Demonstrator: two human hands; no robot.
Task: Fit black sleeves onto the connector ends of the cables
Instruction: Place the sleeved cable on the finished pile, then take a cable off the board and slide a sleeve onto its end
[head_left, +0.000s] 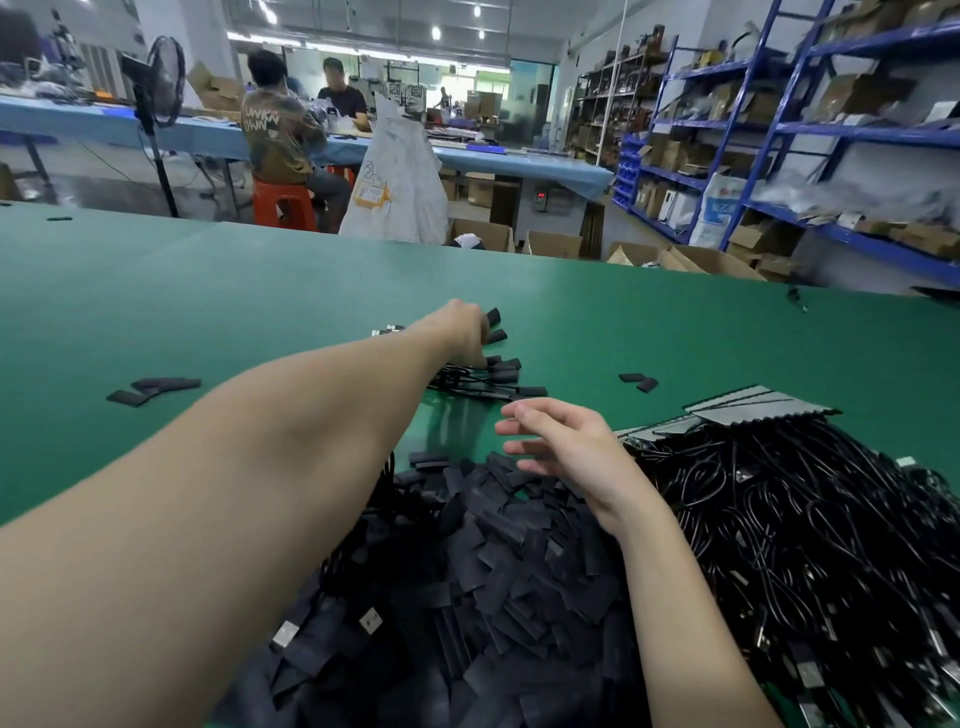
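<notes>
The big heap of flat black sleeves sits at the near edge of the green table, and everything else is easiest placed from it. Just right of the heap, touching it, lies a tangled mass of thin black cables with small silver connector ends showing here and there. Beyond that tangle, a fan of flat grey serrated strips rests on the green surface.

The person's left hand is stretched far out past the heap, down over a small cluster of cables already wearing sleeves. Its fingers curl downward among those pieces, but from here I cannot tell whether they grip anything. The right hand hovers above the far side of the heap, fingers loosely spread and relaxed, holding nothing.

Left of the heap, well apart, a few loose black sleeve pieces lie on the table; another pair of sleeve pieces lies beyond the heap to the right.

Far behind the table, two people sit at a long blue workbench, a white sack stands on the floor, and blue metal shelving lines the right wall.
</notes>
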